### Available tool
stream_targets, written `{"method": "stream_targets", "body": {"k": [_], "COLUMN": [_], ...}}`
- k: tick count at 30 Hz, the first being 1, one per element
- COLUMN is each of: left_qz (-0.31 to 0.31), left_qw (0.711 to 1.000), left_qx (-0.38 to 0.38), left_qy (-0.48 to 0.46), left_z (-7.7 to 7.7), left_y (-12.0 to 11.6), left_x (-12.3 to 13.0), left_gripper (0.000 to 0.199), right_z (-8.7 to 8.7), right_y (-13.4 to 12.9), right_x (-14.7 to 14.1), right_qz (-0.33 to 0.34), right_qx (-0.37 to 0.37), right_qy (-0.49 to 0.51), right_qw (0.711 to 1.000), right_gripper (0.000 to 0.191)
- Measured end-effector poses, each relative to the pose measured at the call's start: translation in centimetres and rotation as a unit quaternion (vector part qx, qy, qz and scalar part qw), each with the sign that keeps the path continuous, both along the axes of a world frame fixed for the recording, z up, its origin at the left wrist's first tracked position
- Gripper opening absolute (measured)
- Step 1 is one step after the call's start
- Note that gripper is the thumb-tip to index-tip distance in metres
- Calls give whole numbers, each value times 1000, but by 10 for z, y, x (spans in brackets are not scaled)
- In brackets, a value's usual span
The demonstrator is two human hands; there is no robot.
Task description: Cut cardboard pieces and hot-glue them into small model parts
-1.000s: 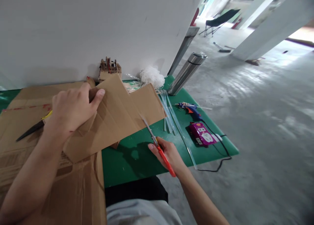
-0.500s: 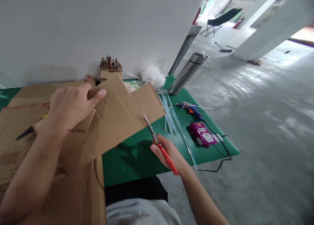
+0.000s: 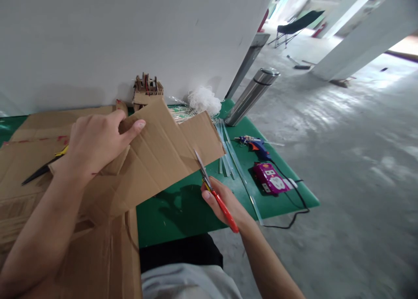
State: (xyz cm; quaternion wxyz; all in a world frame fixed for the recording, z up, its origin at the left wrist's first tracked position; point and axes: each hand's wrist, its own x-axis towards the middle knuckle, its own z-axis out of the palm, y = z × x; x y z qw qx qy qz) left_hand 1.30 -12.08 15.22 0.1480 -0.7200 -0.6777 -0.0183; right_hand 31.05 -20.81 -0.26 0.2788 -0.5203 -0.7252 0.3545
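My left hand (image 3: 99, 138) grips a brown cardboard sheet (image 3: 156, 146) near its upper left part, the thumb lying on top. A notch shows in the sheet's upper edge, and its right end hangs over the green tabletop. In my right hand (image 3: 225, 201) is a pair of scissors (image 3: 222, 207) with red handles. Their blades lie at the sheet's lower edge, toward its right end, pointing up and away from me. Under my left forearm a black-and-yellow tool (image 3: 39, 173) is partly hidden.
More cardboard (image 3: 101, 255) covers the left of the green table (image 3: 176, 216). To the right lie clear glue sticks (image 3: 240, 173), a blue glue gun (image 3: 256, 146) and a purple power strip (image 3: 269, 177) with a black cable. Behind stand a steel flask (image 3: 251, 96), white string (image 3: 204, 99) and a small cardboard construction (image 3: 147, 92).
The cardboard sheet and my left hand have shifted slightly right. The scissors remain at the sheet's lower edge, with their blades turned a little more upright.
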Motion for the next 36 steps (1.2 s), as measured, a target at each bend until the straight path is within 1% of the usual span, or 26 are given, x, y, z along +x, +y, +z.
{"method": "stream_targets", "body": {"k": [7,16,28,33,36], "left_qz": [1,10,8,5,14], "left_qw": [1000,1000,1000,1000,1000], "left_qx": [-6,-17,-14,3,13], "left_qy": [-4,17,22,5,-8], "left_z": [-3,-4,-4,-5,-4], "left_y": [4,3,3,3,2], "left_x": [-2,-3,-5,-4,-4], "left_gripper": [72,82,82,82,83], "right_z": [-8,-13,-11,-10,-9], "right_y": [0,1,5,6,6], "right_x": [-5,-4,-5,-5,-5], "right_qz": [-38,-45,-46,-43,-40], "right_qx": [25,-17,-36,-38,-34], "right_qy": [6,13,14,12,7], "right_qw": [999,999,998,998,999], "right_gripper": [39,42,43,42,42]}}
